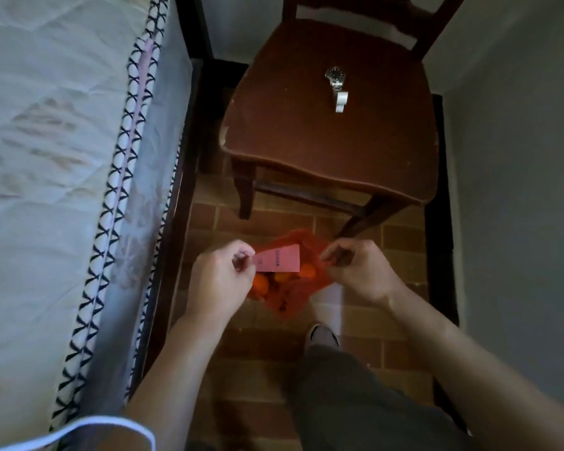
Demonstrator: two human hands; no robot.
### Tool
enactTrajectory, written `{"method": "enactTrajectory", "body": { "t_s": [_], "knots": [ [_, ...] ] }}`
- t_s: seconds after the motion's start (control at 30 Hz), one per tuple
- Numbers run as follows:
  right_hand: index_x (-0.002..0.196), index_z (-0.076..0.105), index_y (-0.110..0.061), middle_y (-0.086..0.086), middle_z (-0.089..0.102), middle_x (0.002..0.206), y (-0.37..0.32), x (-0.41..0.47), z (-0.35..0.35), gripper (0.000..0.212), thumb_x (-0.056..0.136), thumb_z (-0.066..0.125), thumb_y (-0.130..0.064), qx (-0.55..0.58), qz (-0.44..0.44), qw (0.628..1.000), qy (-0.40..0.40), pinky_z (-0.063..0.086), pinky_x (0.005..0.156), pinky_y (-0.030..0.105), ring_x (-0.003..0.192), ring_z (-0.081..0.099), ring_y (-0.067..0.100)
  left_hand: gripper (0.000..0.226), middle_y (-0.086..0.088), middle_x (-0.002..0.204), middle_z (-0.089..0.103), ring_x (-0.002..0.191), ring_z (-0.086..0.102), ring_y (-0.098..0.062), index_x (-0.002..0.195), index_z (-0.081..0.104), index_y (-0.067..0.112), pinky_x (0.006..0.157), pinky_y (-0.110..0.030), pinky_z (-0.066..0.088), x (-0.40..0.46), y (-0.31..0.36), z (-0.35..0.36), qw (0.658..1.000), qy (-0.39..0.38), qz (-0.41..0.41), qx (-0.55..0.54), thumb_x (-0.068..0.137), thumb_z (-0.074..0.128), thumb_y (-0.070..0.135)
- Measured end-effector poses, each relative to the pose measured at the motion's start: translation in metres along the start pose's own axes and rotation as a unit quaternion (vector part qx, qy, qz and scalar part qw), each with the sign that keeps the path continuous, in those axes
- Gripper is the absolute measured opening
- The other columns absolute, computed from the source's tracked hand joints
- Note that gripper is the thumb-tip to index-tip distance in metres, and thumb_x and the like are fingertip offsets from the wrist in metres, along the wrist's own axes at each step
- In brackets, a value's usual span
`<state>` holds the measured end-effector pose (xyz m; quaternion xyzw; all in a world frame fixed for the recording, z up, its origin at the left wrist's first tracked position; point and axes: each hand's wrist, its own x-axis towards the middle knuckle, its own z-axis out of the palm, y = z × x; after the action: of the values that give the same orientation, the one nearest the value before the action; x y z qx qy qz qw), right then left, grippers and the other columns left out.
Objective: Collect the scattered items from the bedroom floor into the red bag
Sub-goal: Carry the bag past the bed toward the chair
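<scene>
A thin red bag (292,301) hangs open above the tiled floor, between my two hands. My left hand (220,278) pinches a pink card (282,259) with dark print and holds it over the bag's mouth; whether it also holds the bag's left edge is hidden. My right hand (358,268) pinches the bag's right rim. Inside the bag I see orange round items (262,283) and some darker things.
A brown wooden chair (306,131) stands just beyond the bag, with a wristwatch (336,87) lying on its seat. A bed with a white mattress (62,157) runs along the left. A grey wall closes the right side. My shoe (321,335) stands on the brick-patterned floor (258,362).
</scene>
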<state>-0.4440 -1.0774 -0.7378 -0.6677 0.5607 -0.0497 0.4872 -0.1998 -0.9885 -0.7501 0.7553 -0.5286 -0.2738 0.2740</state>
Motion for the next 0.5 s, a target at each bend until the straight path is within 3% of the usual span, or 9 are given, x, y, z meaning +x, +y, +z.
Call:
{"method": "enactTrajectory", "body": {
  "t_s": [0.1,0.17,0.23,0.37,0.5],
  "knots": [
    [0.090,0.075,-0.024,-0.003,0.075,0.091,0.023,0.021,0.021,0.022,0.085,0.079,-0.002,0.007,-0.018,1.000,0.012,0.062,0.078,0.039,0.083,0.071,0.012,0.014,0.011,0.085,0.073,0.078,0.069,-0.002,0.094,0.077,0.023,0.070,-0.016,0.056,0.005,-0.029,0.026,1.000,0.012,-0.003,-0.002,0.086,0.078,0.012],
    [0.088,0.076,-0.024,-0.003,0.074,0.090,0.035,0.036,0.035,0.022,0.085,0.078,-0.003,0.011,-0.040,0.999,0.031,0.062,0.076,0.037,0.082,0.070,0.013,0.013,0.011,0.085,0.072,0.076,0.067,-0.002,0.094,0.077,0.023,0.067,-0.007,0.049,0.008,-0.045,0.042,1.000,0.026,0.007,0.001,0.086,0.077,0.012],
    [0.089,0.075,-0.024,-0.007,0.072,0.090,0.045,0.049,0.049,0.017,0.085,0.079,-0.008,-0.021,-0.083,0.995,0.055,0.060,0.074,0.033,0.081,0.068,0.011,0.013,0.011,0.087,0.070,0.077,0.066,-0.004,0.095,0.077,0.021,0.067,-0.011,0.052,0.012,-0.061,0.058,0.998,0.043,0.041,0.001,0.086,0.076,0.012],
    [0.099,0.072,-0.023,-0.010,0.063,0.099,0.067,0.077,0.078,0.013,0.087,0.075,-0.021,-0.168,-0.181,0.964,0.103,0.057,0.072,0.032,0.084,0.062,0.008,0.013,0.013,0.094,0.064,0.081,0.059,-0.005,0.100,0.076,0.019,0.071,-0.020,0.053,0.027,-0.087,0.083,0.992,0.055,0.116,0.015,0.089,0.074,0.012],
    [0.110,0.068,-0.024,-0.008,0.056,0.106,0.097,0.107,0.122,0.023,0.091,0.069,-0.036,-0.322,-0.207,0.914,0.137,0.051,0.083,0.038,0.099,0.056,0.017,0.015,0.015,0.103,0.065,0.089,0.064,-0.009,0.106,0.075,0.023,0.072,-0.030,0.059,0.043,-0.111,0.092,0.985,0.038,0.155,0.059,0.093,0.071,0.019]
  ]
}}
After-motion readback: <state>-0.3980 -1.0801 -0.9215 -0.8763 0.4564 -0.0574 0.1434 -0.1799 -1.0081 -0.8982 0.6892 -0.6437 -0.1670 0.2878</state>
